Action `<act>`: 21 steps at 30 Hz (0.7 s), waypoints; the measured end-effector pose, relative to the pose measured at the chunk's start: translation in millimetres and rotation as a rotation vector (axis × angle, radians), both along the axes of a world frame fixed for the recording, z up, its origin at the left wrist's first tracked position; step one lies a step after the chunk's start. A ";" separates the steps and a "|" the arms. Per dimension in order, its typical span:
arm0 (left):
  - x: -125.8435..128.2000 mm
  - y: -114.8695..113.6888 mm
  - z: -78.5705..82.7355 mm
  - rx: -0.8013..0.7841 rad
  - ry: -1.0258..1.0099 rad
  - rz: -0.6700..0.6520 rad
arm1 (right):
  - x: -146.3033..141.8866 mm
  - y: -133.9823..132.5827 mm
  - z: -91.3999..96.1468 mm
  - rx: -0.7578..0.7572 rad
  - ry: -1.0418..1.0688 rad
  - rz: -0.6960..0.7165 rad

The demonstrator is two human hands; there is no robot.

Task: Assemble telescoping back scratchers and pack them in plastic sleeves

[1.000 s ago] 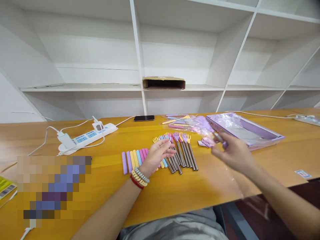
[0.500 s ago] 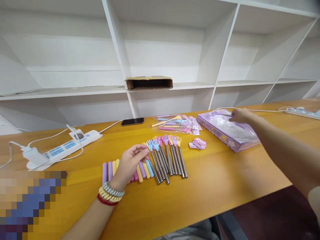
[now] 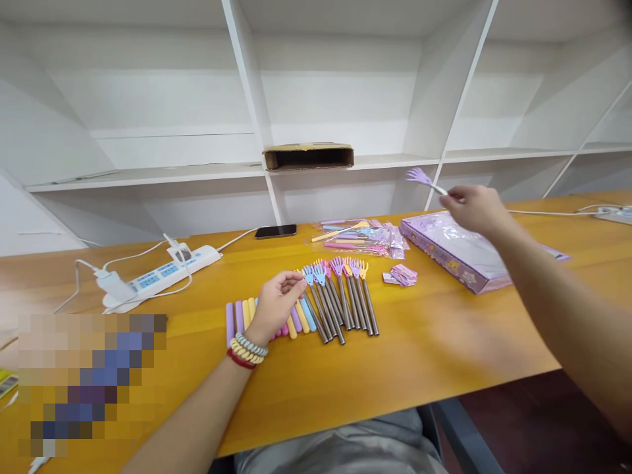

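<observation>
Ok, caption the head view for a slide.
Right hand holding a purple claw-tipped rod near a purple box; left hand by coloured tubes and claw-tipped metal rods.

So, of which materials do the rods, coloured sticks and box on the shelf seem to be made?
Rods: probably metal; grey with bright streaks along them. Sticks: perhaps plastic or foam; smooth, evenly coloured, I cannot tell which. Box: most likely cardboard; dull brown, with uneven edges.

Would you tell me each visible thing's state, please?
Purple hand-tipped metal rod: raised in right hand
Grey metal colour-tipped rods: lying together
Coloured cylindrical handles: lined up, partly hidden
Black rectangular phone: flat, screen dark
White plastic power strip: plug inserted
Brown cardboard box: open
</observation>
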State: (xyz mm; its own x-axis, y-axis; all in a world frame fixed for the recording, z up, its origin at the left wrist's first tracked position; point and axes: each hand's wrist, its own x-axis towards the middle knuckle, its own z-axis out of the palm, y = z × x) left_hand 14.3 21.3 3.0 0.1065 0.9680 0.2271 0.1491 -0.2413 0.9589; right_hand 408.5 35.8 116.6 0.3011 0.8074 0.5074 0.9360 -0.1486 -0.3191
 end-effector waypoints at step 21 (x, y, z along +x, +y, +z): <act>-5.5 -14.1 7.1 0.109 0.363 -0.290 | -221.5 -17.5 -123.6 -0.307 1.447 0.936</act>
